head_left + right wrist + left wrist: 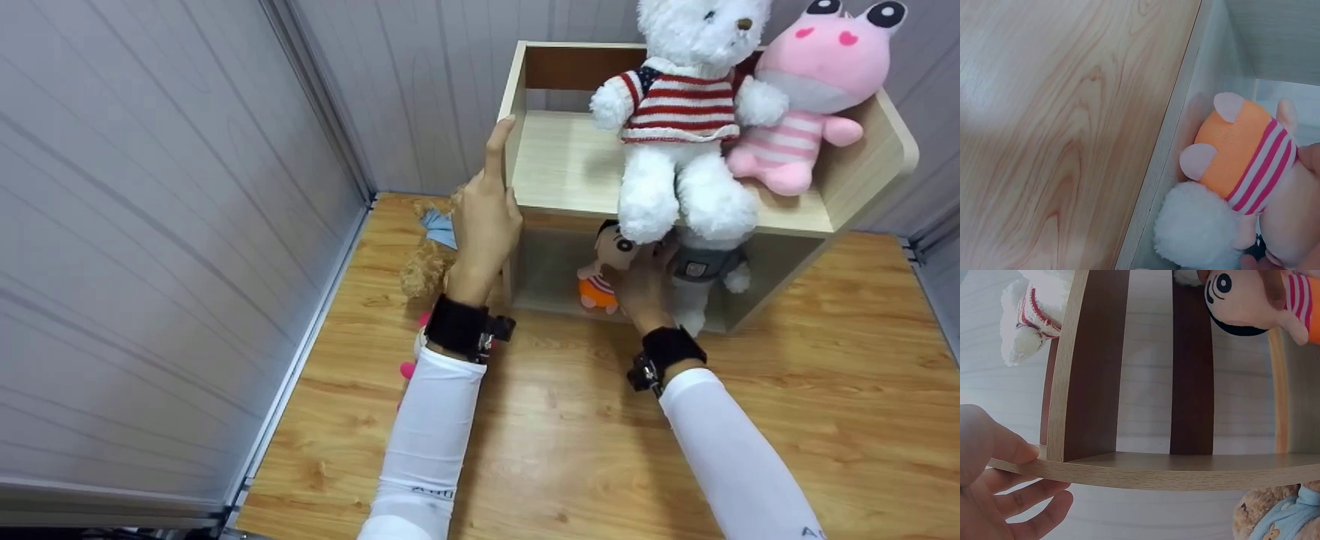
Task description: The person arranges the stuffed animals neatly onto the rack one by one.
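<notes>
- The wooden shelf unit (862,214) stands at the far edge of the wooden tabletop (570,450), against the wall. The left hand (484,217) steadies its left side panel, fingers straight, thumb on the panel's front edge. If that hand slackens while the other pushes inside, I judge the unit could slide or rock.
- The white bear (679,120) in a striped jumper sits at the front edge of the upper board, legs hanging over the lower opening. A knock from below could tip it forward onto the tabletop.
- The pink plush (806,97) leans against the bear near the upper board's right end; it would likely topple with the bear.
- The small doll (604,274) with orange shorts and a striped top is in the lower compartment, near its left front corner. The right hand (645,289) grips it, fingers curled round its body. A white plush foot (1196,230) presses against it, so it may snag or tumble out.
- A curly brown plush (424,266) lies on the tabletop left of the unit, behind the left hand; a shifting elbow could nudge it.
</notes>
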Motion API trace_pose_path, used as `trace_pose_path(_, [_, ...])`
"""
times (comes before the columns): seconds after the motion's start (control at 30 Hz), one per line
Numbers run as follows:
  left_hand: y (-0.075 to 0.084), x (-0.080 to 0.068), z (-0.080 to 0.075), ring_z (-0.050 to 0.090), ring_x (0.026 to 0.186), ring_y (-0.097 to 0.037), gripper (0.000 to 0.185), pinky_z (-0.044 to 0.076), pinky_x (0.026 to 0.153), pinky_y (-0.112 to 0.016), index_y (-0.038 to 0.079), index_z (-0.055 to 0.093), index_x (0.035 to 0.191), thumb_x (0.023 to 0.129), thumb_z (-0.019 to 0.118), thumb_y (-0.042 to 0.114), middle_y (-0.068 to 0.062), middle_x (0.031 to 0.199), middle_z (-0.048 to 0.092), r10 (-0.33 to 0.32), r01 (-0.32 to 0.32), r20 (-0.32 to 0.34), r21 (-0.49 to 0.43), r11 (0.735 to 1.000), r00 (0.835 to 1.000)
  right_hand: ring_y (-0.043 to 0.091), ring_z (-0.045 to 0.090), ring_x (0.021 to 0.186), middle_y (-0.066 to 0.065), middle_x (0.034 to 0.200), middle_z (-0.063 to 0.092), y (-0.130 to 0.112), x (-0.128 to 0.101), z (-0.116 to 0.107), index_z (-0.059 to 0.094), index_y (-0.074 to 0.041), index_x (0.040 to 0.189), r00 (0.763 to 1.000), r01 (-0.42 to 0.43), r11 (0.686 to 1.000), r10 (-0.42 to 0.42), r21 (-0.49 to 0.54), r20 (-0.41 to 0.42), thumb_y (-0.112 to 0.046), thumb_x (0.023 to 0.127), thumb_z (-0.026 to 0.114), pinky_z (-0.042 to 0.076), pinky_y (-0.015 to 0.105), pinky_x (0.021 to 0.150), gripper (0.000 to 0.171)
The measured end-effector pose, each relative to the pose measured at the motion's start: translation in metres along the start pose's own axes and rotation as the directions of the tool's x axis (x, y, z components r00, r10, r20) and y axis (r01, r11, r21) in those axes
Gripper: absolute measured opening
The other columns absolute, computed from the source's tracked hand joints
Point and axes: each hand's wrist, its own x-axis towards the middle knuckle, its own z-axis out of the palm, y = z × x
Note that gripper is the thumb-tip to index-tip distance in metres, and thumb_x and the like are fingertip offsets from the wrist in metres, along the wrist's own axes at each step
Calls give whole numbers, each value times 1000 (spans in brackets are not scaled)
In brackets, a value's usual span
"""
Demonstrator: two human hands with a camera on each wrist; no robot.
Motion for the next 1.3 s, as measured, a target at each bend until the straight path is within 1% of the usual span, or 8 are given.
trace_pose_path(0.13, [1,0,0,48,60,-16,85,45,55,-29,36,27,157,91,59,-7,0,69,49,-5,5,1,0,1000,1000,59,3,151,34,164,-20,1,0,-2,-3,-10,165,1000,-9,1000,9,-4,16,-36,92,73,45,62,107,109])
trace_pose_path(0.2, [0,0,0,48,60,-15,85,45,54,-29,35,27,157,91,59,-7,0,69,49,-1,1,-3,-1,1000,1000,60,3,150,34,164,-18,1,0,-2,-3,-8,165,1000,-3,1000,3,-7,12,-38,92,73,46,63,106,110])
trace_pose_path(0.33, [0,0,0,46,59,-15,84,44,53,-28,35,27,158,92,58,-7,1,69,47,0,0,0,-2,1000,1000,61,0,150,34,165,-15,2,0,-1,-3,-6,164,1000,16,1000,-16,-20,-18,-40,89,76,35,67,114,114])
trace_pose_path(0.43, [1,0,0,46,59,-15,84,43,53,-28,35,27,158,92,57,-7,2,68,46,-7,7,5,1,1000,1000,62,-6,149,33,165,-17,1,0,-1,-6,-8,164,999,18,999,-19,-29,-29,-42,88,78,24,71,117,119])
trace_pose_path(0.57, [0,0,0,46,59,-15,84,43,53,-28,36,27,158,92,57,-7,2,68,46,-9,9,4,3,1000,1000,63,-7,149,35,163,-20,1,0,-1,-8,-8,164,999,28,999,-29,-38,-28,-43,86,79,21,73,117,121])
trace_pose_path(0.8, [0,-1,0,42,58,-14,83,37,52,-28,34,28,157,92,57,-7,2,68,43,15,-15,-6,-9,1000,1000,61,11,145,39,160,-1,3,0,-2,0,1,161,991,105,993,-109,-57,-77,-40,82,82,25,65,120,121])
trace_pose_path(1.07, [1,-1,-1,44,58,-14,83,40,53,-28,34,28,158,92,58,-6,2,67,44,18,-18,-10,1,1000,1000,61,12,145,40,160,0,3,-3,-2,3,2,161,983,139,988,-147,-70,-114,-41,80,84,24,66,120,123])
trace_pose_path(1.3, [0,0,0,43,58,-14,84,40,54,-29,35,27,157,91,58,-7,2,66,44,15,-15,-13,6,1000,1000,63,20,143,38,160,12,1,-10,0,12,2,160,960,164,983,-179,-83,-216,-44,75,89,31,70,115,124])
